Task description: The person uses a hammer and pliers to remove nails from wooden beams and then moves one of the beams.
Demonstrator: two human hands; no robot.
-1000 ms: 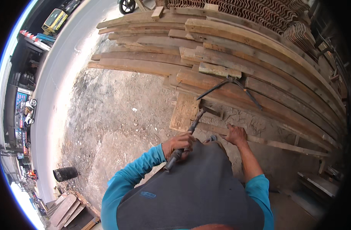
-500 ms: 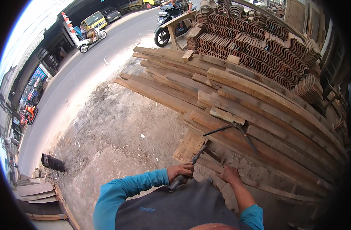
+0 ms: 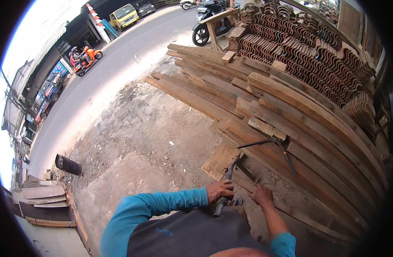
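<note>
My left hand [image 3: 220,191] is closed round the grip of a dark metal pry bar [image 3: 229,172]. The bar's far end reaches the edge of a short, wide wooden block [image 3: 220,162], and its near end points back toward my body. My right hand [image 3: 262,195] is closed on a long, narrow wooden batten [image 3: 299,217], which runs off to the lower right. Above the hands, dark long-handled pincers [image 3: 274,140] lie spread on the stacked beams [image 3: 256,136]. Whether the bar's tip bites into the wood is too small to tell.
Long beams fill the right side, with stacked curved roof tiles [image 3: 308,51] behind them. A black cylinder [image 3: 68,164] lies on the dirt at left, near boards [image 3: 44,195]. Beyond the road's edge, an orange motorbike [image 3: 87,60] passes; a black one [image 3: 207,25] stands by the timber.
The whole view has shifted, moving the scene rightward. The pry bar stands steeper in my left hand. The orange motorbike has come along the road; the white scooter has moved off to the right.
</note>
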